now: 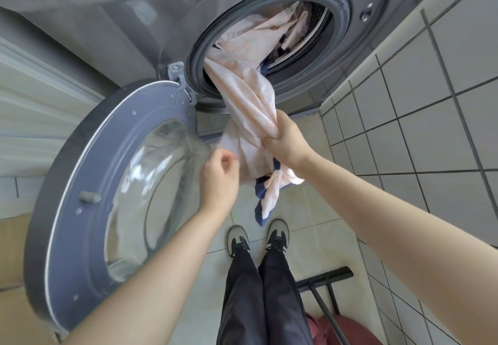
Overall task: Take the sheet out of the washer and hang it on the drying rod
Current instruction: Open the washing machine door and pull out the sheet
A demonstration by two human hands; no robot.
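A pale pink sheet with a dark blue edge trails out of the grey front-loading washer's round opening and hangs down towards the floor. My right hand grips a bunched fold of the sheet below the opening. My left hand is beside the sheet's lower part, fingers curled, just left of the cloth; whether it touches the cloth I cannot tell. Part of the sheet is still inside the drum. The drying rod is not in view.
The washer door stands wide open to the left, its glass bowl facing me. A tiled wall runs along the right. A black metal stand and a reddish bundle lie on the floor by my feet.
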